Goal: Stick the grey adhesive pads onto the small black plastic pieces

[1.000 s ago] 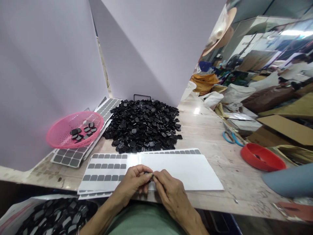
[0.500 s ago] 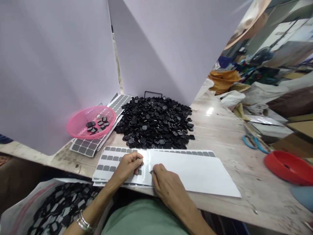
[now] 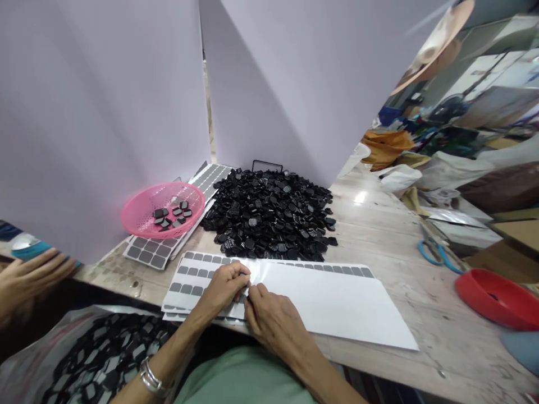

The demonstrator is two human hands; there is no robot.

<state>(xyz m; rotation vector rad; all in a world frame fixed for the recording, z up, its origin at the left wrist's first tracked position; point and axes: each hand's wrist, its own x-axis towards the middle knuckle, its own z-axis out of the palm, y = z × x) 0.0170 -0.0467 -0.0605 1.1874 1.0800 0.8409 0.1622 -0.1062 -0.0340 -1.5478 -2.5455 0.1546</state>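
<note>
My left hand (image 3: 225, 285) is closed in a pinch over the sticker sheet (image 3: 181, 289), which carries rows of grey rounded-square stickers. Between its fingertips shows a bit of a small black piece, mostly covered by the fingers. Right beside it, my right hand (image 3: 273, 315) is also pinched, its fingertips almost touching the left ones; what they hold is hidden. White backing paper (image 3: 337, 303) lies folded over the right part of the sheet, under my right hand. Just behind the sheet is a heap of small black pieces (image 3: 269, 210).
A pink basket (image 3: 138, 216) with several pieces stands at left on more sticker sheets (image 3: 151, 252). Below the table edge, a bag (image 3: 21, 359) holds many grey-faced black pieces. Another person's hand (image 3: 36, 275) is at far left. Scissors (image 3: 438, 252) and a red bowl (image 3: 497, 297) lie right.
My right hand has moved left, up to my left hand's fingertips. Another person's hand with something blue has come into view at far left. The view has shifted slightly.
</note>
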